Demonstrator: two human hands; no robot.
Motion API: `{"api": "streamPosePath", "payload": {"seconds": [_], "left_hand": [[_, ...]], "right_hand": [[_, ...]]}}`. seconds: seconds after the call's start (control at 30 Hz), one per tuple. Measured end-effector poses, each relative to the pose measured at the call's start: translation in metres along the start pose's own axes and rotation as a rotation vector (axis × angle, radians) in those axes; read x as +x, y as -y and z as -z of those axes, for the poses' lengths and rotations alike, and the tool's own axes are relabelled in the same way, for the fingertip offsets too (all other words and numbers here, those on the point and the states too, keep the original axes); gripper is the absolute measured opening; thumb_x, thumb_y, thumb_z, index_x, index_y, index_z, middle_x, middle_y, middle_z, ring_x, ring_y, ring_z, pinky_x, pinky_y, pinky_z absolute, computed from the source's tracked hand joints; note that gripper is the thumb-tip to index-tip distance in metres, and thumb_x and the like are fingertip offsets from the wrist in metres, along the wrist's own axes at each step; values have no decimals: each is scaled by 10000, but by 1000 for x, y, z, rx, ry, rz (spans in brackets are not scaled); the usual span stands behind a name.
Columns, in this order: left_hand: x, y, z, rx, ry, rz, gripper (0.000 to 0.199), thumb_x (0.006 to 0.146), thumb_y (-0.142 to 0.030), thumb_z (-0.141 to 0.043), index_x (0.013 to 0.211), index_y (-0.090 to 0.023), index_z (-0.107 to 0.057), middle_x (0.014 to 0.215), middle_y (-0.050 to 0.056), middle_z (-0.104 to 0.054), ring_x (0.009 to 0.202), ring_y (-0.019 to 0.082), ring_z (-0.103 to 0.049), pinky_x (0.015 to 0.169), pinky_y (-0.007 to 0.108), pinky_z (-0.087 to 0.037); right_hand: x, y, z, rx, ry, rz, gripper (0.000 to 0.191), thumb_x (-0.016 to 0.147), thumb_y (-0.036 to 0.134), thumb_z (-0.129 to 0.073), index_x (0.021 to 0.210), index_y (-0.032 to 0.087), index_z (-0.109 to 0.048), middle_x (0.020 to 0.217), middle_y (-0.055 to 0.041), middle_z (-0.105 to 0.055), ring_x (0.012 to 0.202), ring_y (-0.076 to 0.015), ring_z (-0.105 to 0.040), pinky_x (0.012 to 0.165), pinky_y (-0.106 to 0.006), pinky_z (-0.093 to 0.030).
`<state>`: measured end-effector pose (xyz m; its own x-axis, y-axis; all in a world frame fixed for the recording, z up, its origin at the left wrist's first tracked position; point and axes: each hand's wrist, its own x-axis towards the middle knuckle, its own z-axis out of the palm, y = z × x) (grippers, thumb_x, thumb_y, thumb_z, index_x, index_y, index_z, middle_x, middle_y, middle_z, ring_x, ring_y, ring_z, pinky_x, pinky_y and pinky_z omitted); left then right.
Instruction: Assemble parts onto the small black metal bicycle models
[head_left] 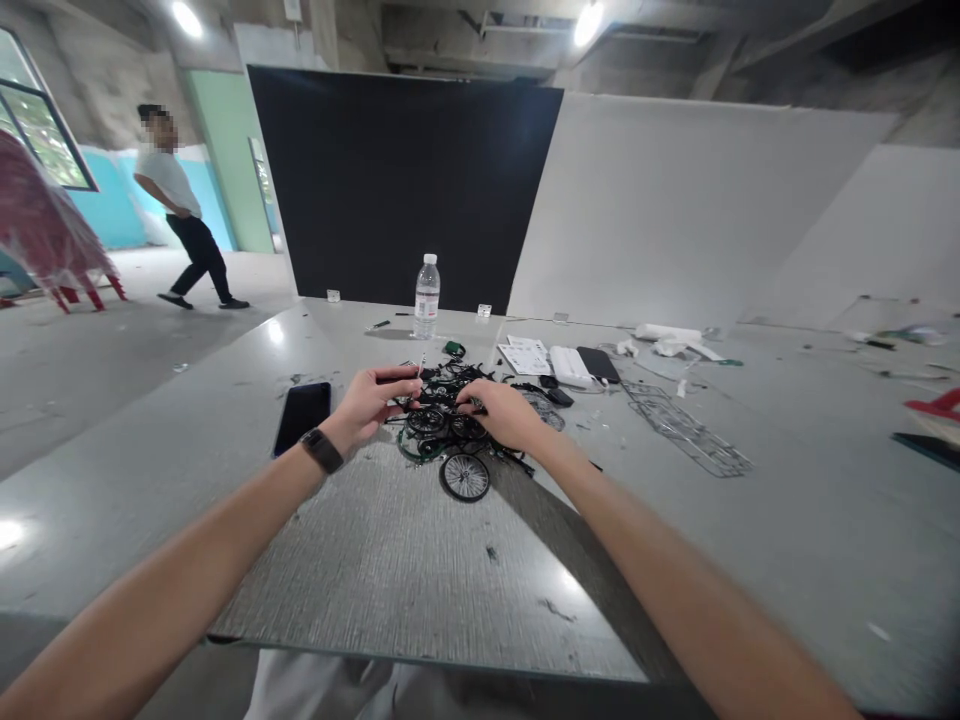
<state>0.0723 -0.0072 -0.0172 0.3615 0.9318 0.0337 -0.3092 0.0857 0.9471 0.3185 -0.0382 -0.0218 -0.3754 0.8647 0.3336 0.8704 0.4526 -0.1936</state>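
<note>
Black miniature bicycle parts [427, 420] lie between the left hand [365, 402], pinching a thin rod [421, 366], and the right hand [507, 410]. The latter curls over them, its grip unclear.

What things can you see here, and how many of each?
Small parts pile: uncountable, mostly black, mid-table
Spoked wheel: one, black, pile's near edge
Green item: one, green, behind pile
Phone: one, dark, left of pile
Bottle: one, clear, behind pile
Papers: count unclear, white, behind pile, rightward
White box: one, white, beside papers
Wiry frame: at least one, grey, right
Table: one, grey, underneath
Black panel: one, black, behind table
Person: one, white top, far left
Wristband: one, black, left wrist
Left hand: one, bare, at pile
Right hand: one, bare, at pile
</note>
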Motion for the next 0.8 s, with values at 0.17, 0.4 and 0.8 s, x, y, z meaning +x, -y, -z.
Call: {"api": "streamPosePath", "payload": {"seconds": [0.17,0.4,0.8], "left_hand": [[-2,-1,-2,19,-15,5,252,765,-113,-842,1010,-146,-792,917,87,-762,727,141,-691,745,318,-610],[-4,-5,-7,28,-31,36,236,781,-77,-815,1010,-131,-788,920,91,-768,714,139,-703,752,320,-606],[-7,-7,-10,30,-31,39,257,784,-63,-812,1035,-104,-779,878,86,-758,701,134,-696,740,310,-605]], "right_hand": [[0,-5,9,158,-142,-51,229,907,78,-565,1061,200,-682,1016,-79,-767,891,-229,-697,763,-341,-504],[1,-4,11,200,-191,-106,163,967,196,-563,1061,196,-696,1022,-92,-784,904,-246,-718,786,-368,-512],[5,-20,0,376,-190,-245,293,960,327,-539,837,181,-761,868,-65,-789,794,-221,-696,747,-338,-491]]}}
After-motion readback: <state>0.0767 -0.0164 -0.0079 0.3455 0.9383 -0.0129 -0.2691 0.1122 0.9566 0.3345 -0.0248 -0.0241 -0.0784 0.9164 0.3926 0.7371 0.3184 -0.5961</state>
